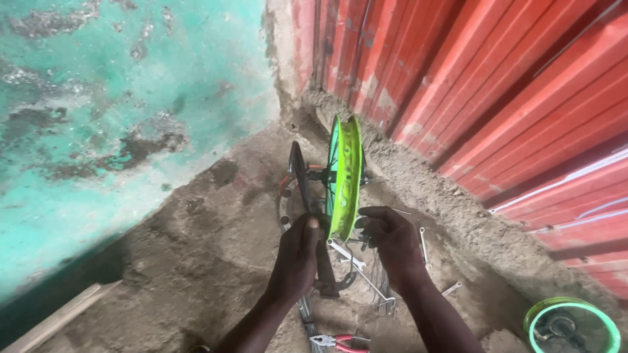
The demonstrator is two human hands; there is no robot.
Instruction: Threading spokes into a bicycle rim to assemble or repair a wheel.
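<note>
Head view, looking down at a dirt floor [196, 261] in a corner between a teal wall [98, 98] and a red ribbed metal wall [510, 98]. A green rim [345, 173] stands upright on edge, edge-on to the camera, between and just above both hands. Left hand [297, 258] is wrapped shut around a dark flat bar [307, 196] that stands just left of the rim and runs up past its hub; the thumb is on top, pressing near the rim's lower edge. Right hand [391, 238] is on the right side of the rim at its lower edge, fingers curled in toward the spokes; it looks closed on something thin, cannot tell what exactly. So the hands sit apart, one on each side of the rim's bottom, with the rim between them. A dark axle [320, 174] sticks out of the hub toward the bar. Behind the bar on the floor is a round metal disc [286, 199], partly hidden. Below the hands: a silver wrench [345, 253], a bundle of loose spokes [383, 287], another small wrench [424, 243] to the right, red-handled pliers [343, 342] at the bottom edge. A second green wheel [572, 325] lies flat at bottom right, well apart from the hands. A wood plank [59, 317] lies at lower left.
</note>
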